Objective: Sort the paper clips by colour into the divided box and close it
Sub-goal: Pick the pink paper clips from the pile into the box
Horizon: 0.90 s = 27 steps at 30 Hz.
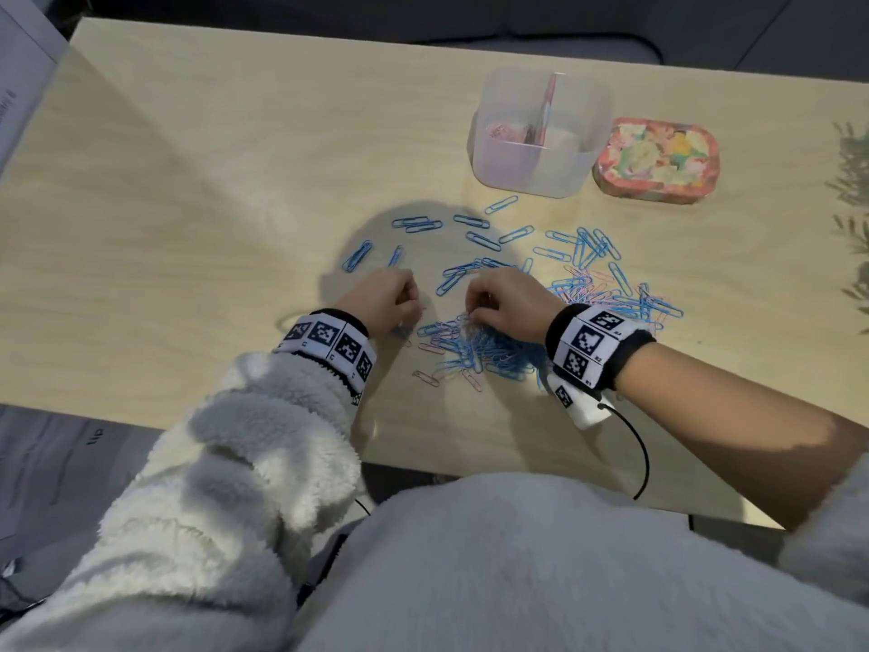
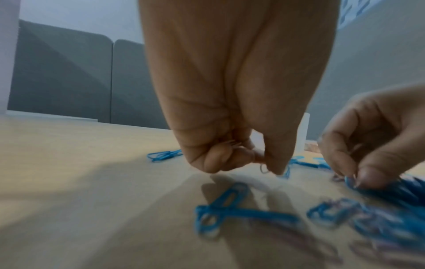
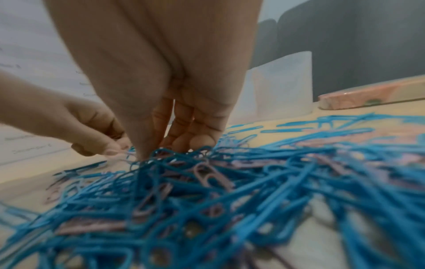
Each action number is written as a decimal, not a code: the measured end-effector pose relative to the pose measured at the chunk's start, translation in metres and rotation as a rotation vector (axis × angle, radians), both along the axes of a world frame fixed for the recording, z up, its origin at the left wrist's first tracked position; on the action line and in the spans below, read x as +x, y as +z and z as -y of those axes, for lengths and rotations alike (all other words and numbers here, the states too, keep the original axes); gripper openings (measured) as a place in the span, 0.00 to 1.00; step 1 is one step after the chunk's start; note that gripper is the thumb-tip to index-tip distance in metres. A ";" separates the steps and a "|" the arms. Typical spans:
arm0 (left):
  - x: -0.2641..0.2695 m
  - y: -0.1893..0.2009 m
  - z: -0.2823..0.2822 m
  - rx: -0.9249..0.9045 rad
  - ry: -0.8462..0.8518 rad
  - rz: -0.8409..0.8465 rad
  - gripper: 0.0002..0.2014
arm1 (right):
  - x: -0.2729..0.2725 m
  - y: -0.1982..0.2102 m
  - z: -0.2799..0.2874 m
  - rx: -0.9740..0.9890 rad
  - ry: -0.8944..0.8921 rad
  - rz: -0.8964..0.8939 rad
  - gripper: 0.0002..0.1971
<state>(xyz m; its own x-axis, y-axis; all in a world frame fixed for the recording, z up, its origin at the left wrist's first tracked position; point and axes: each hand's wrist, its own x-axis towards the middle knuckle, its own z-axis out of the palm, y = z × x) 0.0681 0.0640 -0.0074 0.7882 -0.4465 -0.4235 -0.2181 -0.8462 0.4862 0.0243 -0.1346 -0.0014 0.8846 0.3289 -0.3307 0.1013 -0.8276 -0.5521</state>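
Pink clips (image 2: 232, 144) are kept bunched in the curled left hand (image 1: 383, 301) while the right hand (image 1: 505, 298) pinches into the mixed pile (image 1: 489, 348) on the desk (image 1: 211, 181); the divided box (image 1: 536, 134) stands open beyond.

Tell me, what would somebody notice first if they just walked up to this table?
Probably the big tangle of blue and pink paper clips spread across the middle of the table, with both hands, left hand and right hand, picking at it. Next, the clear divided box at the far side, its flowery lid lying beside it.
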 end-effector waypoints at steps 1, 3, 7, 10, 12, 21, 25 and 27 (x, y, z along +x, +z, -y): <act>0.003 0.002 0.004 -0.033 0.018 0.003 0.05 | -0.001 0.001 0.004 0.008 -0.022 0.005 0.04; 0.015 0.013 0.016 -0.115 0.059 0.017 0.04 | -0.004 0.002 0.012 0.038 -0.089 0.021 0.04; 0.053 0.045 0.052 -0.214 0.062 0.164 0.04 | -0.011 0.001 0.026 0.101 -0.218 0.068 0.03; 0.084 0.064 0.087 -0.199 0.064 0.298 0.10 | -0.015 0.002 0.039 0.128 -0.245 0.090 0.03; 0.102 0.069 0.106 -0.153 0.063 0.326 0.12 | -0.018 0.005 0.045 0.145 -0.273 0.069 0.02; 0.132 0.061 0.145 -0.044 -0.059 0.380 0.17 | -0.021 0.005 0.054 0.282 -0.505 -0.057 0.13; 0.116 0.059 0.132 -0.196 -0.087 0.448 0.17 | -0.013 0.005 0.047 0.530 -0.729 -0.219 0.16; 0.100 0.056 0.114 -0.270 -0.092 0.553 0.15 | -0.008 0.003 0.042 0.559 -0.777 -0.244 0.17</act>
<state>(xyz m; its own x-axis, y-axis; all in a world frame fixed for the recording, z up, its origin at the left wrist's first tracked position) 0.1682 -0.0496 0.0482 0.8117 -0.5576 0.1739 -0.5653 -0.6750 0.4741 0.0168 -0.1769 0.0015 0.8488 -0.1499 -0.5070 -0.5287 -0.2298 -0.8171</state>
